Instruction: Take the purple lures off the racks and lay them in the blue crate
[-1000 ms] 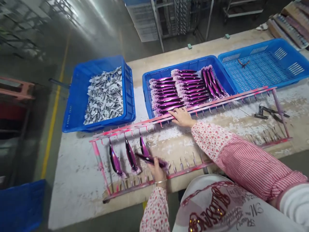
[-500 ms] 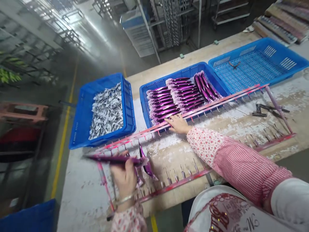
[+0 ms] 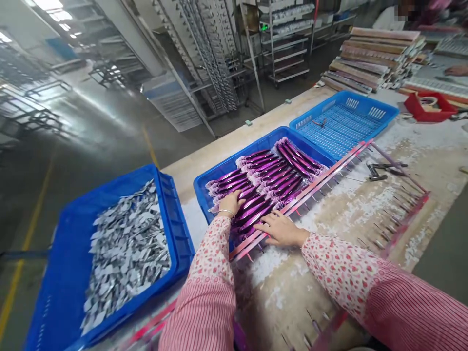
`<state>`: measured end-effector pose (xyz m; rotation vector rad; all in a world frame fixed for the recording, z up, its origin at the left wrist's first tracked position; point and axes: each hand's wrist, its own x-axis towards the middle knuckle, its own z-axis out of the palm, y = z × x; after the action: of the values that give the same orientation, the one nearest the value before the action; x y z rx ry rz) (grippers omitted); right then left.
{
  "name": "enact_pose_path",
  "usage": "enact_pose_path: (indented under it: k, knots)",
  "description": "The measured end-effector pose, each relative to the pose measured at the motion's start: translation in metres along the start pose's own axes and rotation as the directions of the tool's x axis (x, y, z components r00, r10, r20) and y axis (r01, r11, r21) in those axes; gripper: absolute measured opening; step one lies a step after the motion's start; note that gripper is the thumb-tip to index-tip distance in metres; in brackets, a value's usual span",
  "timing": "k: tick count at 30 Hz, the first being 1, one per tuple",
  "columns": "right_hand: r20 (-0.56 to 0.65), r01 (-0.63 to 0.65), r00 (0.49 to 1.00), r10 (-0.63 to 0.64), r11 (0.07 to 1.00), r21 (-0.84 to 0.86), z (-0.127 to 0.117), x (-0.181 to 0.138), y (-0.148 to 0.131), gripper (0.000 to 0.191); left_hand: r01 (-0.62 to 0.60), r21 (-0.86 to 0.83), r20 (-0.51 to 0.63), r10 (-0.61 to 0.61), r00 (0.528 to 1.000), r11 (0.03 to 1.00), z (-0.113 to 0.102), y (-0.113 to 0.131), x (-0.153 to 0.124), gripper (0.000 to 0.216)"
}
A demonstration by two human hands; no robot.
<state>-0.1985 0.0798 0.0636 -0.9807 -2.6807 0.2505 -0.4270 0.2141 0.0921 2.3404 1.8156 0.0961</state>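
My left hand (image 3: pixel 231 204) reaches into the middle blue basket (image 3: pixel 205 195), its fingers curled over a glossy purple fish-shaped lure; part of the grip is hidden. Rows of similar purple lures (image 3: pixel 260 168), with pale frilly wrapping at their ends, fill much of that basket. At the basket's near edge, my right hand (image 3: pixel 281 229) holds the top rail of a pink metal rack (image 3: pixel 331 171), fingers laid across it and the thumb on the near side. Small hooks line this rail. Below my left forearm, a bit of purple (image 3: pixel 239 336) shows, mostly hidden by the sleeve.
At left, a deep blue crate (image 3: pixel 183 234) holds many silvery flat pieces (image 3: pixel 127 253). A lighter blue basket (image 3: pixel 343 122) with pliers (image 3: pixel 320 123) stands beyond. Dark metal tools (image 3: pixel 378 171) lie behind the rack. Stacked boards (image 3: pixel 369 61) and a red bin (image 3: pixel 431 107) are farther right.
My left hand, with a purple lure in it, has gone from the rack's left end up into the middle basket. My right hand stays on the rail. The view has turned right.
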Motion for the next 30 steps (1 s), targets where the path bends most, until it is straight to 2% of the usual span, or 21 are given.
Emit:
enact_pose_path:
  k: [4,7,10,12,14,15,17,18,20,22,23,25,26,27,29,30]
  knots:
    - [0.029,-0.021,0.999,0.020,1.000,0.010,-0.003,0.000,-0.002,0.067,-0.035,-0.030,0.010,0.035,0.999,0.999,0.022,-0.014,0.005,0.033]
    - [0.035,-0.036,0.999,0.036,0.999,0.010,-0.004,0.000,-0.003,0.066,-0.046,-0.067,-0.030,0.044,0.999,0.997,0.032,-0.013,0.006,0.031]
    - [0.035,-0.047,0.998,0.046,0.999,0.005,-0.004,0.000,-0.003,0.066,-0.046,-0.107,-0.087,0.037,0.996,0.993,0.032,-0.006,0.001,0.032]
    - [0.039,-0.042,0.998,0.042,0.999,0.001,-0.004,0.001,-0.002,0.066,-0.054,-0.146,-0.151,0.031,0.988,0.988,0.024,0.000,-0.014,0.037]
    - [0.046,-0.032,0.998,0.032,0.999,0.001,-0.005,0.000,0.000,0.066,-0.092,-0.230,-0.283,0.024,0.959,0.969,0.015,0.002,-0.048,0.042]
    - [0.047,-0.029,0.998,0.029,1.000,0.003,-0.006,-0.001,0.001,0.066,-0.116,-0.283,-0.363,0.006,0.932,0.952,0.012,0.002,-0.073,0.043]
    - [0.040,-0.035,0.999,0.035,0.999,0.012,-0.007,-0.003,0.003,0.064,-0.117,-0.388,-0.494,-0.099,0.864,0.914,0.013,0.001,-0.141,0.043]
    - [0.029,-0.045,0.999,0.044,0.999,0.019,-0.006,-0.003,0.003,0.063,-0.072,-0.431,-0.523,-0.184,0.832,0.899,0.019,0.001,-0.182,0.043]
    - [-0.024,-0.093,0.995,0.094,0.995,0.030,-0.004,-0.001,0.001,0.062,0.102,-0.508,-0.518,-0.397,0.758,0.855,0.038,0.008,-0.266,0.045]
    - [-0.102,-0.140,0.984,0.143,0.989,0.035,0.000,0.007,-0.008,0.061,0.279,-0.560,-0.469,-0.576,0.669,0.780,0.065,0.024,-0.337,0.051]
    - [-0.133,-0.140,0.981,0.144,0.989,0.038,0.003,0.012,-0.015,0.059,0.322,-0.586,-0.421,-0.619,0.664,0.744,0.079,0.035,-0.363,0.054]
    - [-0.145,-0.088,0.985,0.094,0.995,0.044,0.010,0.024,-0.033,0.054,0.357,-0.643,-0.310,-0.656,0.688,0.678,0.103,0.057,-0.391,0.061]
    - [-0.124,-0.058,0.990,0.063,0.997,0.046,0.013,0.030,-0.042,0.051,0.363,-0.670,-0.268,-0.667,0.695,0.647,0.112,0.067,-0.394,0.066]
    - [-0.098,-0.042,0.994,0.046,0.998,0.046,0.017,0.036,-0.051,0.048,0.371,-0.699,-0.240,-0.690,0.683,0.611,0.119,0.075,-0.391,0.071]
    - [-0.063,-0.049,0.997,0.052,0.998,0.034,0.025,0.043,-0.062,0.045,0.399,-0.775,-0.178,-0.775,0.606,0.490,0.129,0.087,-0.375,0.077]
    - [-0.058,-0.056,0.997,0.058,0.998,0.027,0.028,0.045,-0.065,0.044,0.410,-0.822,-0.116,-0.821,0.559,0.395,0.131,0.089,-0.367,0.077]
